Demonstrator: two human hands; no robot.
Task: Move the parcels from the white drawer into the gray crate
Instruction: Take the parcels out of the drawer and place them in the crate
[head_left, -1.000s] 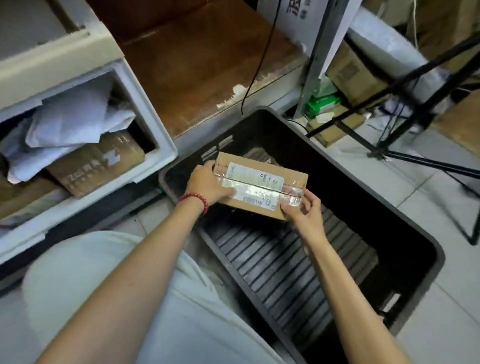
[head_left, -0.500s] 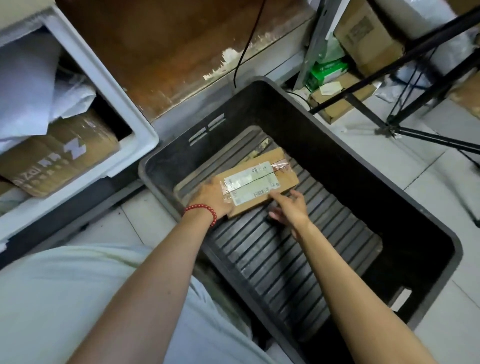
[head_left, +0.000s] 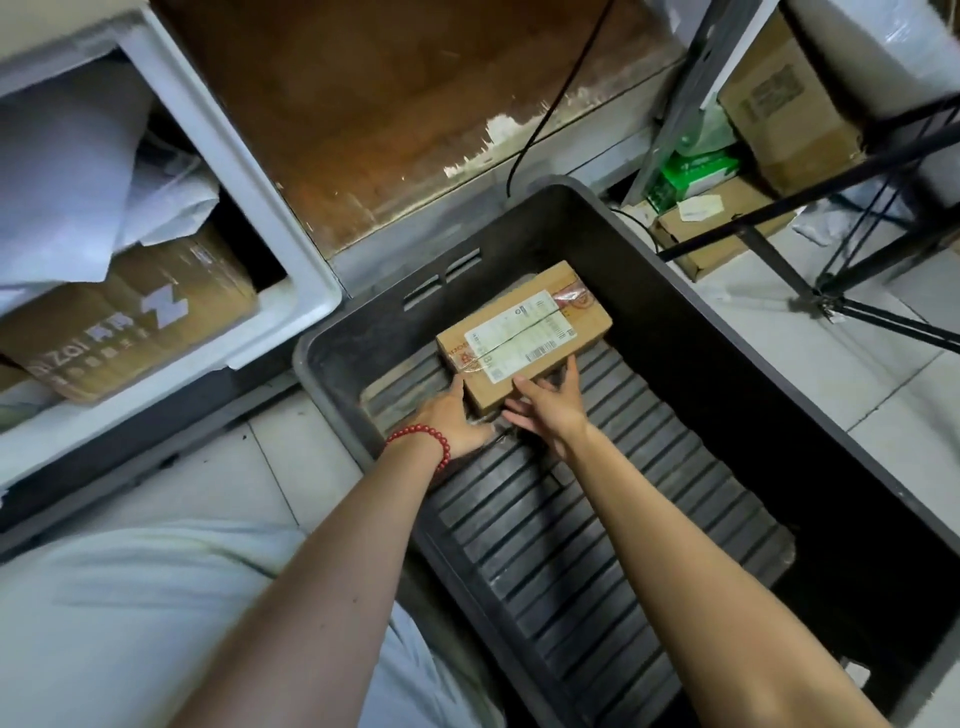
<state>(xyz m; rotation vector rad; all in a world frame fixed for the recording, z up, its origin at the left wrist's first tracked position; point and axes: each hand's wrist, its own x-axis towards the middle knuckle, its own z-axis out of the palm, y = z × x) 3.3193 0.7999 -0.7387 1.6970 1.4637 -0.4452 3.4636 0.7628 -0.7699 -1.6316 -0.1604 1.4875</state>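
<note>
A parcel (head_left: 524, 332) was laid flat on the ribbed floor of the crate (head_left: 701, 338), in the corner nearest the drawer (head_left: 249, 171). Its near corner was touched by the left hand (head_left: 457, 421), on whose wrist a red bracelet (head_left: 423, 439) was worn. Its near edge was touched by the straight fingers of the right hand (head_left: 550, 408). A box (head_left: 130, 332) and white bags (head_left: 62, 182) were held in the drawer.

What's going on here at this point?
A person is placing a parcel in the gray crate. It lies flat on the ribbed floor near the far corner. The left hand and right hand touch its near edges with fairly straight fingers, not gripping it. The white drawer beside the crate holds a cardboard box and white bags, not yet moved.
</note>
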